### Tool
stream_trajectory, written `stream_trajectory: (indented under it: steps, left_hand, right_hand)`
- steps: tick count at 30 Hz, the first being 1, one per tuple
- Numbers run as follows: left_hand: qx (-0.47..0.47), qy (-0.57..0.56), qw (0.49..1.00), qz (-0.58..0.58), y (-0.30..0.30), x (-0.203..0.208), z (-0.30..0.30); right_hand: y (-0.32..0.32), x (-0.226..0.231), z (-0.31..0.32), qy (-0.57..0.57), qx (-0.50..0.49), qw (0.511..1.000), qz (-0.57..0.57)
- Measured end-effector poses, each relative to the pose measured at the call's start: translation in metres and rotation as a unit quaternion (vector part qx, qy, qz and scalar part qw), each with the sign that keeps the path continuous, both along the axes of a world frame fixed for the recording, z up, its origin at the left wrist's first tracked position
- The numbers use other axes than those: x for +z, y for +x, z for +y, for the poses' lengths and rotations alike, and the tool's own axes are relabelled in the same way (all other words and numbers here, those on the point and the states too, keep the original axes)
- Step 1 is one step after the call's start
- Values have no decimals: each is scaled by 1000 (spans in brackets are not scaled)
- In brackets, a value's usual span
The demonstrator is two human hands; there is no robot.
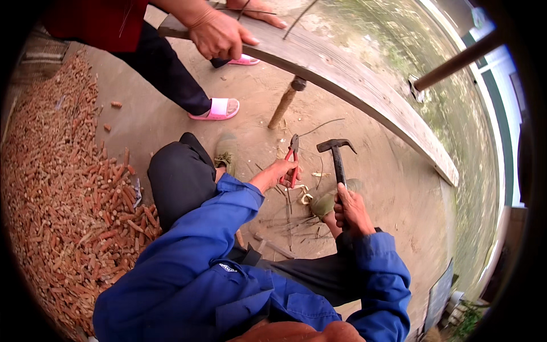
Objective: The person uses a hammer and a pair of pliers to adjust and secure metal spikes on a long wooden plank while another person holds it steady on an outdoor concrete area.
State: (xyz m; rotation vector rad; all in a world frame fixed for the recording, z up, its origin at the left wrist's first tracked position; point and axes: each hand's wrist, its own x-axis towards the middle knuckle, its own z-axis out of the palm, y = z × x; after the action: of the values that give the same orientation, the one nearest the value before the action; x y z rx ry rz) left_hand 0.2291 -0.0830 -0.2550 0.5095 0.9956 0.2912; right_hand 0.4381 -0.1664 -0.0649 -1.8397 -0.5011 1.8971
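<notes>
My left hand (281, 173) is closed around the red handles of a pair of pliers (291, 161), their dark jaws pointing away from me. A thin dark wire (322, 125) runs off to the right near the jaw tip; I cannot tell whether the jaws grip it. In my right hand (353, 210) is a claw hammer (338, 159), held by its dark handle with the head up and the claw toward the right. Beyond both tools a long wooden plank (342, 68) slants across, and another person's hand (219, 33) presses on its far left end.
Corn cobs (74, 216) lie heaped on the left. Several loose wires (289, 222) and wood scraps are scattered on the ground between my feet. A rusty rod (283, 105) stands under the plank; a brown pole (458, 60) juts in at upper right. The other person's pink slipper (219, 109) is near.
</notes>
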Motion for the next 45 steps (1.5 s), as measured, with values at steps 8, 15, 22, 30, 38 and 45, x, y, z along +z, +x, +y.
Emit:
stream_trajectory:
  steps: [8, 15, 22, 30, 38, 45]
  left_hand:
    - [-177, 103, 961, 185, 13, 46, 25]
    - [-243, 179, 924, 233, 22, 93, 36]
    - [-286, 312, 860, 284, -22, 139, 53]
    - [-224, 389, 832, 327, -80, 199, 26]
    - [-66, 383, 894, 223, -105, 188, 32]
    - [-127, 506, 771, 365, -88, 205, 34]
  right_hand:
    - [24, 10, -59, 51, -138, 986, 80]
    - [46, -1, -53, 52, -286, 933, 214]
    - [44, -28, -50, 29, -228, 922, 313]
    - [6, -69, -41, -55, -60, 966, 245]
    - [-19, -80, -36, -120, 44, 979, 158]
    - [-43, -20, -17, 131, 14, 991, 11]
